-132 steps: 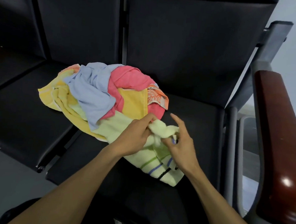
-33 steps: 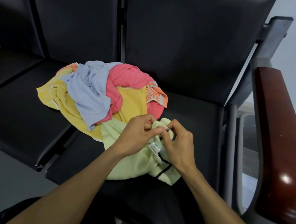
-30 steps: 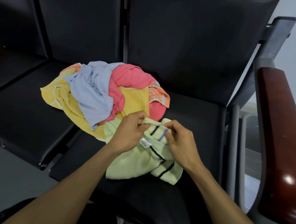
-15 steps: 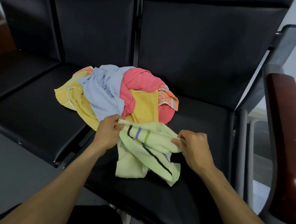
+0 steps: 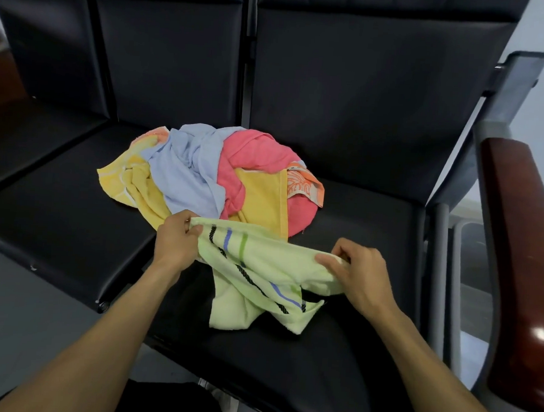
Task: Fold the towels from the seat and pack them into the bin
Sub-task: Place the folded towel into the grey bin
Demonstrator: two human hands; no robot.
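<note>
A pale green towel (image 5: pixel 261 265) with black, blue and green stripes hangs stretched between my hands over the black seat (image 5: pixel 335 351). My left hand (image 5: pixel 176 241) pinches its top left corner. My right hand (image 5: pixel 358 273) pinches the top edge at the right. The towel's lower part droops in twisted folds onto the seat. Behind it lies a heap of towels (image 5: pixel 215 177): yellow, light blue, pink and an orange patterned one. No bin shows in the view.
A dark red wooden armrest (image 5: pixel 519 266) on a grey metal frame (image 5: pixel 503 101) stands at the right of the seat. More black seats (image 5: pixel 54 188) extend to the left. Grey floor (image 5: pixel 31 328) lies below the seat's front edge.
My hands have moved apart, each keeping its hold, and the green towel has spread from a bunch into a stretched band between them.
</note>
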